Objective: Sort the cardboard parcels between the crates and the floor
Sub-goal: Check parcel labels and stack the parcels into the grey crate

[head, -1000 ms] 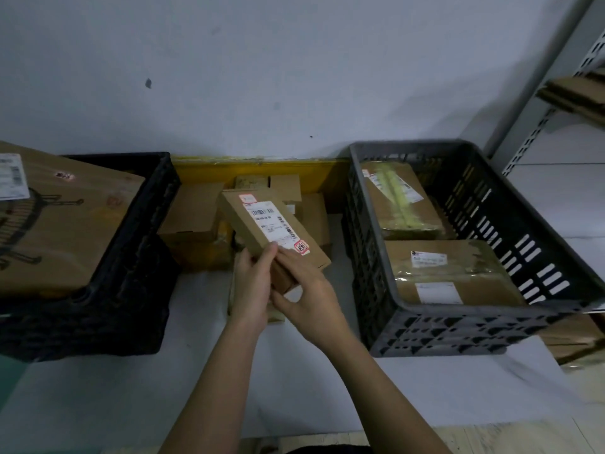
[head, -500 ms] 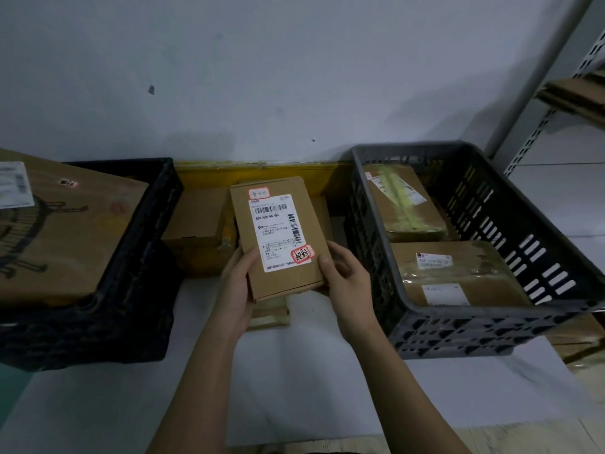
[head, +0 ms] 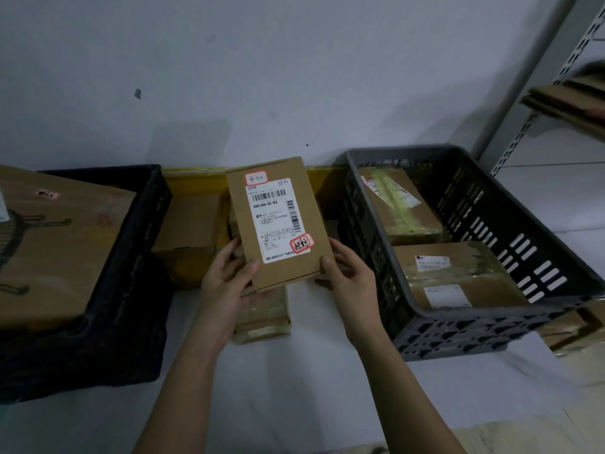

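Note:
I hold a flat cardboard parcel [head: 278,221] with a white barcode label and red stamps, label side up, above the floor between the two crates. My left hand [head: 229,283] grips its lower left corner and my right hand [head: 350,276] grips its lower right corner. The black crate [head: 131,290] on the left holds one large printed box [head: 55,250]. The grey crate [head: 491,244] on the right holds two taped parcels, one at the back [head: 399,204] and one at the front [head: 458,273].
More parcels lie on the floor between the crates: a taped one [head: 265,316] under my hands and a brown box [head: 186,231] behind it, before a yellow strip by the wall. A metal shelf upright [head: 537,103] with flat cardboard stands at right.
The parcel has turned from a tilted edge-on hold to label side up and has risen. My hands have shifted to its two lower corners.

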The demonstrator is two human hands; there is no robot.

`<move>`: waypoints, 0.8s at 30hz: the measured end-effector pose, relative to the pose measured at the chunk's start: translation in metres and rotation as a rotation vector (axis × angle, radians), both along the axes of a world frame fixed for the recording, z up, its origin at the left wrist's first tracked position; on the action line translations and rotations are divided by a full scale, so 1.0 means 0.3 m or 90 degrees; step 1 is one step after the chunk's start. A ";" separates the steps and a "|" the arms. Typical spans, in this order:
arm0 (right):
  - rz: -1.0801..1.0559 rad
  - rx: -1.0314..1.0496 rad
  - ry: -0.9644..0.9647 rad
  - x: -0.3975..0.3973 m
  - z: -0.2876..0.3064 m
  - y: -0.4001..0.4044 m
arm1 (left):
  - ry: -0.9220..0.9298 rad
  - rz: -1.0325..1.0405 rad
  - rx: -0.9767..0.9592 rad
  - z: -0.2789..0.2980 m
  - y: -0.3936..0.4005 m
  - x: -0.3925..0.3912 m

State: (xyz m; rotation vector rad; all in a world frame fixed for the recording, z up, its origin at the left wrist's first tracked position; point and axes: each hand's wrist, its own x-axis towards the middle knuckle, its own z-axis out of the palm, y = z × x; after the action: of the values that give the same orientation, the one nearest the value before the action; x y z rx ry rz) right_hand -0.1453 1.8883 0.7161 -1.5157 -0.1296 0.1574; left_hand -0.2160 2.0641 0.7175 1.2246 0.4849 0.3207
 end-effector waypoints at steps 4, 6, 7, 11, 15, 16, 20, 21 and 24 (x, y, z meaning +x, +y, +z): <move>-0.052 0.016 -0.019 0.053 0.021 -0.054 | -0.011 0.004 0.001 0.033 -0.064 0.079; -0.066 0.028 -0.016 0.098 0.035 -0.094 | -0.016 0.003 0.014 0.062 -0.104 0.130; -0.071 0.032 -0.015 0.125 0.044 -0.121 | -0.021 -0.002 0.026 0.080 -0.126 0.157; -0.104 0.083 0.001 0.239 0.100 -0.267 | -0.031 -0.033 0.097 0.134 -0.249 0.282; -0.196 0.094 0.025 0.379 0.119 -0.492 | -0.023 -0.017 0.200 0.145 -0.438 0.451; -0.209 0.090 0.029 0.401 0.119 -0.549 | -0.024 -0.023 0.220 0.146 -0.483 0.488; -0.307 0.017 0.037 0.493 0.092 -0.775 | 0.004 -0.127 0.347 0.118 -0.668 0.643; -0.336 -0.021 0.034 0.519 0.080 -0.820 | 0.018 -0.159 0.381 0.107 -0.708 0.680; -0.372 -0.133 0.006 0.592 0.053 -0.907 | 0.076 -0.235 0.499 0.067 -0.775 0.777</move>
State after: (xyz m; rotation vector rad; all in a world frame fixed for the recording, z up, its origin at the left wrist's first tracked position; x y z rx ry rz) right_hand 0.0324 1.6164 0.7321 -1.6988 0.3475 -0.2975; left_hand 0.0172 1.8316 0.7375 2.0706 0.2189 0.1138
